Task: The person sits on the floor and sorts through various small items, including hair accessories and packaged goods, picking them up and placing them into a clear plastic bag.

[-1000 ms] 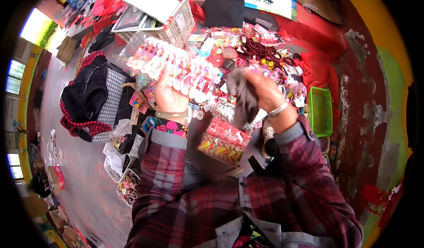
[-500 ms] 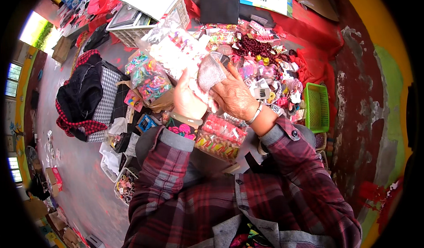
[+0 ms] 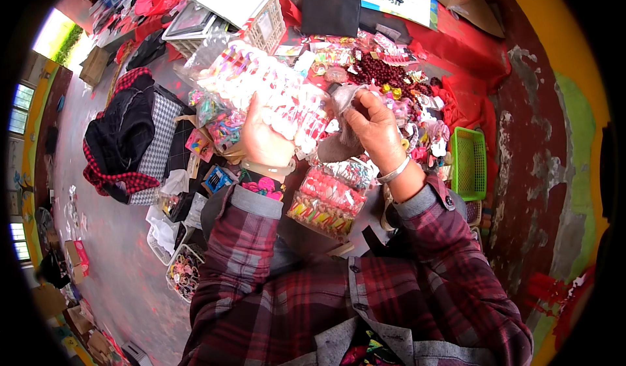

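Note:
My left hand [image 3: 268,139] supports a long clear-wrapped pack of small white, pink and purple trinkets [image 3: 251,79], partly washed out by bright light. Its fingers go under the pack and are mostly hidden. Just right of the pack, my right hand [image 3: 379,134] pinches a grey cloth [image 3: 340,149], which hangs down from the fingers. Below both hands stands a box of red and yellow wrapped small goods [image 3: 326,203]. A dark red bead heap [image 3: 378,71] lies beyond the right hand.
A green plastic basket [image 3: 469,164] stands at the right by the wall. At the far left is a white crate [image 3: 266,24] with a white board on top. A black jacket [image 3: 124,138] lies over a checked box at the left. Red cloth [image 3: 479,105] covers the table.
My right hand has drawn the grey cloth off the pack to the right, and it now hangs down. The pack has shifted slightly left and shows more of its contents.

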Available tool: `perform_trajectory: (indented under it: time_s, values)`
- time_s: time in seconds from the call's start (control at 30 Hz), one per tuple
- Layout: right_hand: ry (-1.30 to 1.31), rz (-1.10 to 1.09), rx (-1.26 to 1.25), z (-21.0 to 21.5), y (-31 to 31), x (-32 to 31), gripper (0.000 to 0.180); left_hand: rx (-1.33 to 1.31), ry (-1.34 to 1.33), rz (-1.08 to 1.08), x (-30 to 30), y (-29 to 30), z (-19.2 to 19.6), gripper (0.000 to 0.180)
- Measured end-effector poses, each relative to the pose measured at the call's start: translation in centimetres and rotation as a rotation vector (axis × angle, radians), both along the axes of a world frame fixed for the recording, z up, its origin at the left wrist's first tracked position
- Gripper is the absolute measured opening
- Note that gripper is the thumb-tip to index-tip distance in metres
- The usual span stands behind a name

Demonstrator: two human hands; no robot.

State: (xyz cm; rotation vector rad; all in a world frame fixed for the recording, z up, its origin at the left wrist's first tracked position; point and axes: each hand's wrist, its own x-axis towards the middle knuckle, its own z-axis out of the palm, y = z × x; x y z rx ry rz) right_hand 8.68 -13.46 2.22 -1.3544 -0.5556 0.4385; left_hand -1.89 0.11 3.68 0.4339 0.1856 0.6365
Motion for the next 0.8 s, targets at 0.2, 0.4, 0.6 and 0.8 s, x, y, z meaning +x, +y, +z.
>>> perform_trajectory:
  time_s: [0.2, 0.4, 0.6, 0.8]
  values:
    - [-0.833, 0.012, -0.386, 0.8, -0.6, -0.5, 0.019, 0.116, 0.136, 0.082, 0.3, -1.2, -0.3, 0.046]
    - [-0.099, -0.139, -0.064, 1.3, -1.3, 2.3, 0.014, 0.161, -0.319, -0.234, -1.3, 3.4, -5.7, 0.044]
    - [0.400, -0.260, 0.481, 2.8, -3.6, 6.1, 0.012, 0.111, 0.071, 0.162, -0.1, -0.1, 0.7, 0.044]
    - [0.389, 0.160, -0.019, 2.5, -1.7, 1.1, 0.013, 0.104, 0.091, 0.204, 0.0, 0.4, -0.2, 0.048]
